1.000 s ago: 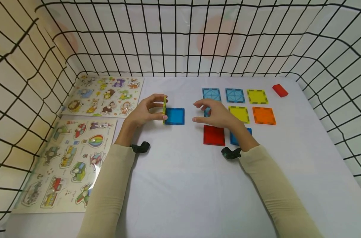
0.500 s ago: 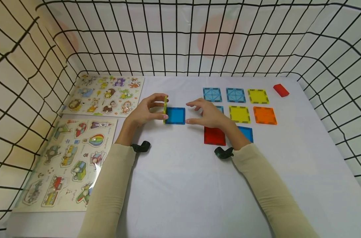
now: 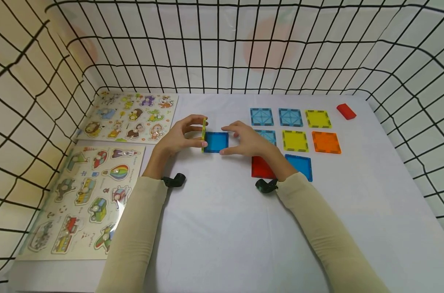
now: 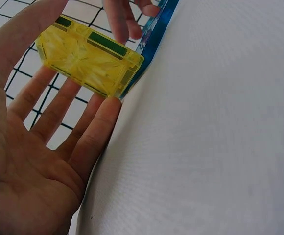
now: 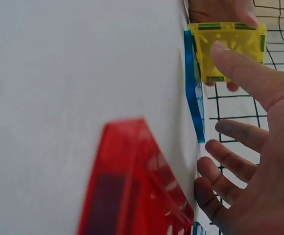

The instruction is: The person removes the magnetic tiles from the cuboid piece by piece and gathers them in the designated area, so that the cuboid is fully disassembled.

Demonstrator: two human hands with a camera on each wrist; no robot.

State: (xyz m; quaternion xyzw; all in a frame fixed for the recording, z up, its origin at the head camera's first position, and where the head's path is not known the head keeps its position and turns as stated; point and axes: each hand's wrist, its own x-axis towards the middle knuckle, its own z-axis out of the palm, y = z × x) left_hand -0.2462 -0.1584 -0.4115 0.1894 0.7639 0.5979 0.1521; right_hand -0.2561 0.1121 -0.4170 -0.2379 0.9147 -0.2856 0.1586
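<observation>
A blue magnetic tile (image 3: 216,142) lies flat on the white cloth. At its left edge a yellow magnetic tile (image 4: 83,56) stands upright, pinched by my left hand (image 3: 179,134) between the thumb and the fingers. My right hand (image 3: 245,140) is over the tile's right side, fingers and thumb spread apart with nothing held between them. Its thumb overlaps the near right corner of the blue tile in the head view. From the right wrist, the yellow tile (image 5: 227,54) rises from the end of the blue tile (image 5: 195,88).
Right of my hands lie a red tile (image 3: 262,167), another blue tile (image 3: 300,166), an orange tile (image 3: 326,142), several yellow and light-blue tiles, and a red block (image 3: 346,111). Two picture puzzle boards (image 3: 136,152) lie at left. A black wire grid (image 3: 236,61) surrounds the table.
My right hand has moved left from the tile rows to the blue tile's right edge. The left hand keeps holding the yellow tile upright in the same place.
</observation>
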